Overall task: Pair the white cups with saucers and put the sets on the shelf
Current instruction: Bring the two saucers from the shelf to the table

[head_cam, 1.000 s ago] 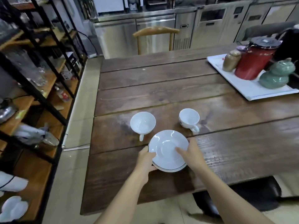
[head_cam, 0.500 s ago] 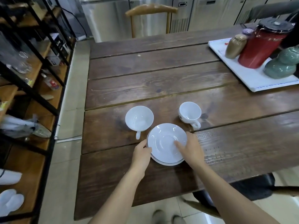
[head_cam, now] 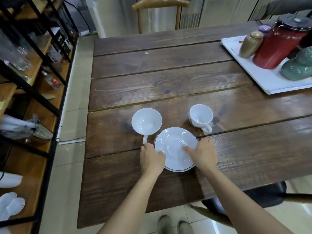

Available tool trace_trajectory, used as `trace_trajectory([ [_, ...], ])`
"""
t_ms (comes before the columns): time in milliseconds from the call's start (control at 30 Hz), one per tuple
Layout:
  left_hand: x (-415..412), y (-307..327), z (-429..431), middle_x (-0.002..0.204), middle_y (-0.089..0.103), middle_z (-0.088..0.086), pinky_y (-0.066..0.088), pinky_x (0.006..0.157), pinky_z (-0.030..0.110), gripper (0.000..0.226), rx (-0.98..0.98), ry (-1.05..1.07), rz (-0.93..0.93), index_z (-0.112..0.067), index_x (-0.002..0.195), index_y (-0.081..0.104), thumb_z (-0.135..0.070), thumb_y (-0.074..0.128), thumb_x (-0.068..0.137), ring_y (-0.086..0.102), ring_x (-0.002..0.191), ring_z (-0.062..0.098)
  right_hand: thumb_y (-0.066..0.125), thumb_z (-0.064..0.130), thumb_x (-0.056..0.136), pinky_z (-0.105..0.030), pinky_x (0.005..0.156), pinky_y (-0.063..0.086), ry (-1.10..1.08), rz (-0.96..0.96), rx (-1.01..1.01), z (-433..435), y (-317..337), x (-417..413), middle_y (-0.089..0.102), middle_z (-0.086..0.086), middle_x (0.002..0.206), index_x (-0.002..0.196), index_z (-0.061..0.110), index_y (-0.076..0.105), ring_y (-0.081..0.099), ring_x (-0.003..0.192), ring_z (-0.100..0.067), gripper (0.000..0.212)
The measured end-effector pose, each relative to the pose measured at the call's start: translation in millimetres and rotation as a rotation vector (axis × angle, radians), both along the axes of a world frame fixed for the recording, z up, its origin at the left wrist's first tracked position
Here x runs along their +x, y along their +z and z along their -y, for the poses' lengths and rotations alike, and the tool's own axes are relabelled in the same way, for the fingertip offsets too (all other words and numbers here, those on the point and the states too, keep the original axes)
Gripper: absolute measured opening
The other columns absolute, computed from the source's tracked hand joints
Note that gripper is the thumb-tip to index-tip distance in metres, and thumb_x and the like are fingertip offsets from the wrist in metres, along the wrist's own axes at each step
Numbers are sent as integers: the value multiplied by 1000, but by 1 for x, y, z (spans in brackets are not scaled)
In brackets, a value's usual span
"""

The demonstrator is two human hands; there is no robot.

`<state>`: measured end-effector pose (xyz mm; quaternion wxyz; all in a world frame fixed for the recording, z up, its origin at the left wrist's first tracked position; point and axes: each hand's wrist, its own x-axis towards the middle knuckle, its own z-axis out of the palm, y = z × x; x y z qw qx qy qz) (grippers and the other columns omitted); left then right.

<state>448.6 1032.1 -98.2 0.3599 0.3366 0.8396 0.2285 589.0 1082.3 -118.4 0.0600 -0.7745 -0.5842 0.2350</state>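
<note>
A white saucer (head_cam: 173,146) with a thin dark rim lies flat on the wooden table (head_cam: 168,78) near its front edge. My left hand (head_cam: 152,159) grips its left edge, thumb on the rim. My right hand (head_cam: 203,154) holds the right edge, with the thumb lying across the saucer's inside. A wide white cup (head_cam: 146,121) stands just behind the saucer on the left, its handle pointing toward my left hand. A smaller white cup (head_cam: 200,115) with a dark mark stands behind on the right. Whether another saucer lies beneath, I cannot tell.
A black-framed wooden shelf (head_cam: 30,92) runs along the left, holding glassware, bottles and white dishes (head_cam: 10,205) low down. At the table's far right a white tray (head_cam: 270,81) carries a red jug (head_cam: 278,46), a brown jar (head_cam: 249,44) and a green teapot (head_cam: 298,68). A wooden chair (head_cam: 158,4) stands behind the table.
My view has tipped downward and nearer to the table. Both hands stay on the saucer's edges; the saucer and the two cups keep their places.
</note>
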Motion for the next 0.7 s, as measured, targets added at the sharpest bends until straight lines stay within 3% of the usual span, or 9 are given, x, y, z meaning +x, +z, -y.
trace_trajectory([
  [133,-1,2,-10,121,54,31,47,90,51,47,-77,54,107,17,115,49,-11,52,77,51,114,45,65,55,74,-41,92,40,15,-17,-33,1,3,2,48,-17,122,116,-1,45,52,111,-35,73],
  [267,-3,6,-10,119,56,24,49,89,46,44,-79,75,151,4,120,42,-13,51,80,54,111,37,61,55,78,-40,87,42,54,19,38,5,8,0,52,-16,117,112,1,45,54,105,-33,66],
  [467,-4,18,-7,115,58,19,48,89,47,43,39,37,48,4,114,45,-26,54,86,54,109,36,56,55,82,-39,77,40,64,-28,72,9,19,2,67,-13,105,103,6,40,62,97,-36,56],
  [600,7,32,-6,92,53,4,44,69,36,35,124,50,117,-8,95,44,-38,57,82,54,92,28,60,54,78,-38,70,37,13,-143,172,12,27,17,66,-7,97,101,11,38,62,88,-33,54],
  [700,26,41,-8,80,48,-2,36,58,29,31,193,36,178,-15,86,41,-42,56,83,49,77,18,64,53,74,-35,67,32,-63,-240,207,11,29,39,57,2,82,94,19,34,51,73,-25,49],
])
